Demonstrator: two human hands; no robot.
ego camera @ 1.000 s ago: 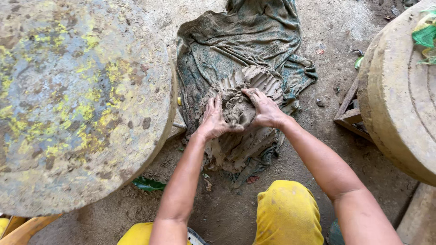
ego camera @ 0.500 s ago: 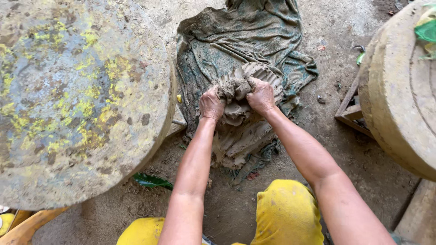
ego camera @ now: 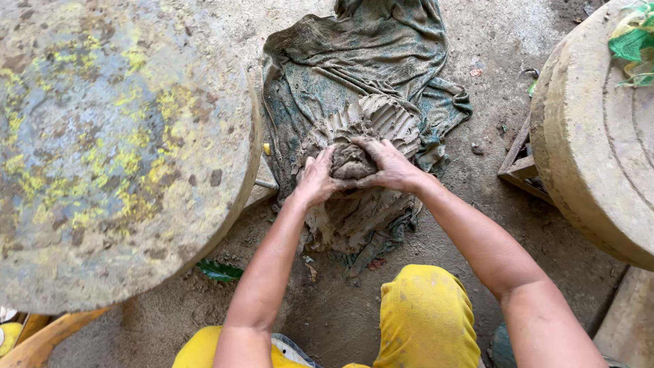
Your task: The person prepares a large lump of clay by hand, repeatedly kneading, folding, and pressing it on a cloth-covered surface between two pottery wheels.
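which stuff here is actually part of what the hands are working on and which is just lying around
In use:
- left hand and right hand, both pressed on the clay lump
- ridged clay mass beneath it
- muddy green cloth under the clay

Lying about:
- big round slab with yellow patches
- second round slab
- green leaf
- wooden frame

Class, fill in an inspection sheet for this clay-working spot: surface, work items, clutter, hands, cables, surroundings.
Surface: dirt floor, dusty and bare in patches.
Work items: ridged clay mass lying on a muddy green cloth; a clay lump sits between the hands.
Clutter: green leaf; small debris beside the cloth.
Hands: left hand and right hand both pressed on the clay lump.
Cables: nothing seen.
Surroundings: round paint-stained stone slab on the left; round slab on the right over a wooden frame; green netting on top.
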